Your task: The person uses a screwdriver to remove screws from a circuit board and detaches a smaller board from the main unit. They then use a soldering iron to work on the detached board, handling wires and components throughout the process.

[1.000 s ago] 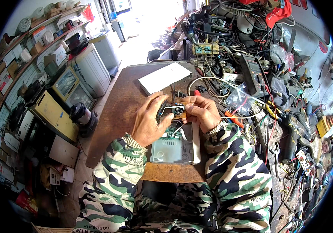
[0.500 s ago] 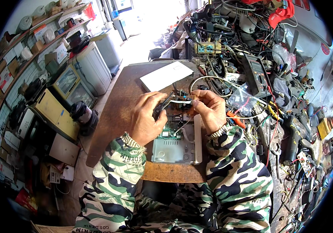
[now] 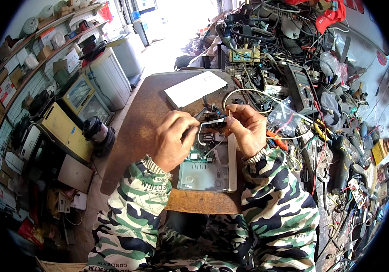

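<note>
An opened metal electronics casing (image 3: 208, 179) lies on the wooden table in front of me, with a green circuit board (image 3: 197, 155) inside it. Above its far part, my right hand (image 3: 249, 131) pinches the edge of a small brown circuit board (image 3: 229, 113) between thumb and fingers. A white flat cable (image 3: 213, 121) crosses that board and ends at my right thumb. To the left, my left hand (image 3: 174, 138) is curled closed beside the cable; its fingertips and whatever they hold are hard to make out.
A white cover panel (image 3: 195, 89) lies at the table's far side. Heaped cables, a multimeter (image 3: 299, 88), orange-handled pliers (image 3: 277, 139) and other tools crowd the bench at right. A dark canister appliance (image 3: 98, 131) stands on the floor at left, near loaded shelves (image 3: 35, 63).
My left fingers have drawn slightly back and curled more. More of the white cable shows, now bending down at its left end. My right hand has shifted slightly right.
</note>
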Demonstrator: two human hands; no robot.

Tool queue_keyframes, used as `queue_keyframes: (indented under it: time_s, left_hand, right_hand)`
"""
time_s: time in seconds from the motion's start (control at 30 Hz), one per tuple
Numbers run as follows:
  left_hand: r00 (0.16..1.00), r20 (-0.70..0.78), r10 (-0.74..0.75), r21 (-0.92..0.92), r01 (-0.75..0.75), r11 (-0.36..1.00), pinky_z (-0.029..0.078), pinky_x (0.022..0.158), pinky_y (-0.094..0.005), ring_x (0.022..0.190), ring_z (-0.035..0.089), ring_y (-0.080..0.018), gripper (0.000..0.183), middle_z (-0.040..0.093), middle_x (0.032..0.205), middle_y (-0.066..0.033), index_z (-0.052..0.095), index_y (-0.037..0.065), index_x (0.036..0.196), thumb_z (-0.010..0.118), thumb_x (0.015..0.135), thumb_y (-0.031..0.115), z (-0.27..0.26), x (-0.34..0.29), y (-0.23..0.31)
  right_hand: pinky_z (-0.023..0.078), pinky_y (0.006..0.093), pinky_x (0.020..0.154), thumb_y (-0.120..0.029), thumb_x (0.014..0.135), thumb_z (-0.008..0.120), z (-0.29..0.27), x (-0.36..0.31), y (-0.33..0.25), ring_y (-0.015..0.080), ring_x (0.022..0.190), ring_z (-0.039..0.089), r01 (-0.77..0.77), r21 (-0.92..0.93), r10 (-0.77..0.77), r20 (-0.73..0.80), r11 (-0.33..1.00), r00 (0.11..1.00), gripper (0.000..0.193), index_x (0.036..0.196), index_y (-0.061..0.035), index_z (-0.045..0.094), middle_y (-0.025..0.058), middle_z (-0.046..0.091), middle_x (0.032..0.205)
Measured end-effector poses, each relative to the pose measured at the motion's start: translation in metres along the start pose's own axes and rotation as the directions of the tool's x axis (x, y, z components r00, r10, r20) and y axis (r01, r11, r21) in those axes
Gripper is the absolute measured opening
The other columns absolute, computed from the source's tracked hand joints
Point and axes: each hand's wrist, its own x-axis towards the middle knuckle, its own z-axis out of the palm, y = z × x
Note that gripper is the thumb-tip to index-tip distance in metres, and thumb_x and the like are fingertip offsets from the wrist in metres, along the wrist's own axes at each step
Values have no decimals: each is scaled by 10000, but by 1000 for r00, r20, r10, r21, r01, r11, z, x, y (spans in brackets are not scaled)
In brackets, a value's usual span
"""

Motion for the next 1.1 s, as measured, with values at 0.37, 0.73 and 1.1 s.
queue_keyframes:
  time_s: [0.37,0.73,1.1]
  left_hand:
    - [995,68,79,-66,-75,995,561,702,-346,831,697,-246,188,713,915,-106,740,23,992,792,815,-15,-6,3,8]
    - [976,163,145,-272,-97,958,546,724,-341,792,663,-211,145,711,966,-98,720,27,962,761,840,-40,-10,4,-3]
    - [989,106,-105,-281,131,951,502,659,-278,750,582,-119,250,683,924,-59,725,14,1007,843,787,-1,-8,-1,6]
  right_hand:
    - [560,243,706,15,917,667,11,-9,-4,87,791,647,-6,-10,7,90,1000,996,259,1168,63,629,32,671,911]
    - [553,248,680,-1,924,663,15,-12,-6,81,782,648,-29,-34,31,86,999,996,203,1117,59,643,33,682,877]
    - [546,257,779,-27,947,679,18,-15,-6,102,863,660,4,37,-12,204,999,979,283,1209,65,631,36,684,953]
